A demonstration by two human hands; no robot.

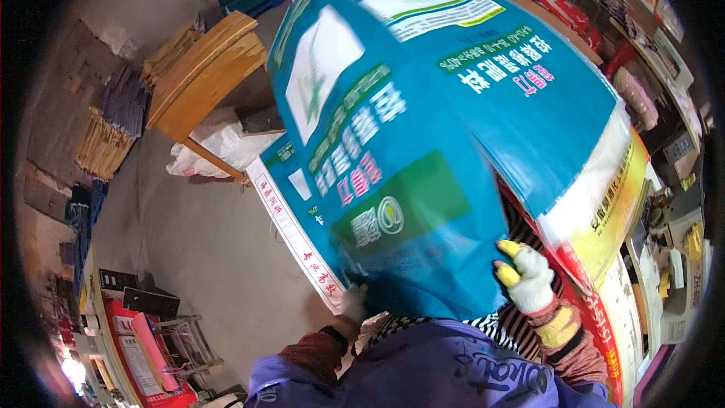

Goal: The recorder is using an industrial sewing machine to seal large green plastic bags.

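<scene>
A large teal woven sack (430,257) with white, pink and green printing bulges up in front of my body, flat and unfilled-looking. My left hand (353,304), in a pale glove, grips its near left edge; part of the fingers is hidden. At the near right edge, my right hand (529,276), in a white glove with yellow fingertips, closes on the sack's border. Beyond it a second teal sack (544,128) lies on a stack at the right. Under that one, a yellow and white sack (604,219) shows its printed end.
A wooden bench (204,68) stands at the far left, with a white plastic bag (219,147) beneath it. Folded bundles (106,143) are piled along the left wall. A cluttered shelf (672,257) runs down the right side. At lower left is a metal frame (185,347) beside red sacks.
</scene>
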